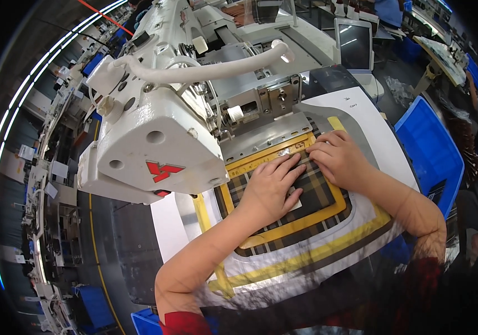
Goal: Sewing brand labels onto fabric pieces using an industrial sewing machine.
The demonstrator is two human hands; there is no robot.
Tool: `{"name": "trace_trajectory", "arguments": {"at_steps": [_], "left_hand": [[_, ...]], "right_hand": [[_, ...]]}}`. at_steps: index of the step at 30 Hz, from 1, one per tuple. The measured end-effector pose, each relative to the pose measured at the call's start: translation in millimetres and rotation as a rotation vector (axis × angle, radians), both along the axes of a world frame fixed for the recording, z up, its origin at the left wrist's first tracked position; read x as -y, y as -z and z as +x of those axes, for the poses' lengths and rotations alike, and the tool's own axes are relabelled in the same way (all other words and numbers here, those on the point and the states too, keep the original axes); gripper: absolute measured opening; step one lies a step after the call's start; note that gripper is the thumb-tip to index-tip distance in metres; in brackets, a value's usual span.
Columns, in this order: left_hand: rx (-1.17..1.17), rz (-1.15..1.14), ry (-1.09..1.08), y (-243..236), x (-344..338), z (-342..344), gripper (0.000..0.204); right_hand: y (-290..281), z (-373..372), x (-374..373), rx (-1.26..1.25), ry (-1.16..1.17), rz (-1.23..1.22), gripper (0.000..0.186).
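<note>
My left hand (269, 190) lies with fingers spread on the dark plaid fabric (268, 216) inside a yellow frame (337, 201), its fingertips close to the frame's marked upper strip. My right hand (331, 159) rests at the frame's upper right corner, fingers bent and a little apart. A small pale piece shows on the fabric beside my left thumb, mostly covered. The frame sits on a pale board (371, 120) with yellow tape strips (306, 251). Just above the frame is a metal plate (264, 134) of a white sewing machine (138, 142), whose head stands left of my hands.
A blue bin (429, 145) stands at the right beside the table. A small screen (355, 47) is behind the board. Another blue bin (91, 306) is low on the left. A row of workstations runs along the left, and other people are partly visible at the far right.
</note>
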State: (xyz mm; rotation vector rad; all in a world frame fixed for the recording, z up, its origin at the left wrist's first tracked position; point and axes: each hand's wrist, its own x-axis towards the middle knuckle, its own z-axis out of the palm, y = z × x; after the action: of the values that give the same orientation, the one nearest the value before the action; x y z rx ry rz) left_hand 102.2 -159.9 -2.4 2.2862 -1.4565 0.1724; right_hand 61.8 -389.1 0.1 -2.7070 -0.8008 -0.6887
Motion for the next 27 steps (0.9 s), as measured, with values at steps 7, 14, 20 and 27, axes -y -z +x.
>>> {"name": "trace_trajectory", "arguments": {"at_steps": [7,14,20,27], "left_hand": [[-0.02,0.102,-0.087,-16.8,-34.8,-16.7,0.048],[0.0,0.124,-0.266,-12.2,-74.4,-40.4,0.051],[-0.013,0.076,-0.266,-10.0,-74.4,-40.0,0.05],[-0.028,0.079,-0.281,-9.2,-75.3,-41.7,0.049]], "right_hand": [[-1.5,-1.0,-4.9,0.06,-0.053,-0.144,0.021],[-8.9,-3.5,-5.5,0.014,-0.043,-0.191,0.019],[-11.1,-3.9,-8.3,0.018,-0.034,-0.163,0.018],[-8.8,-5.2,-7.5,0.002,-0.044,-0.111,0.018]]}}
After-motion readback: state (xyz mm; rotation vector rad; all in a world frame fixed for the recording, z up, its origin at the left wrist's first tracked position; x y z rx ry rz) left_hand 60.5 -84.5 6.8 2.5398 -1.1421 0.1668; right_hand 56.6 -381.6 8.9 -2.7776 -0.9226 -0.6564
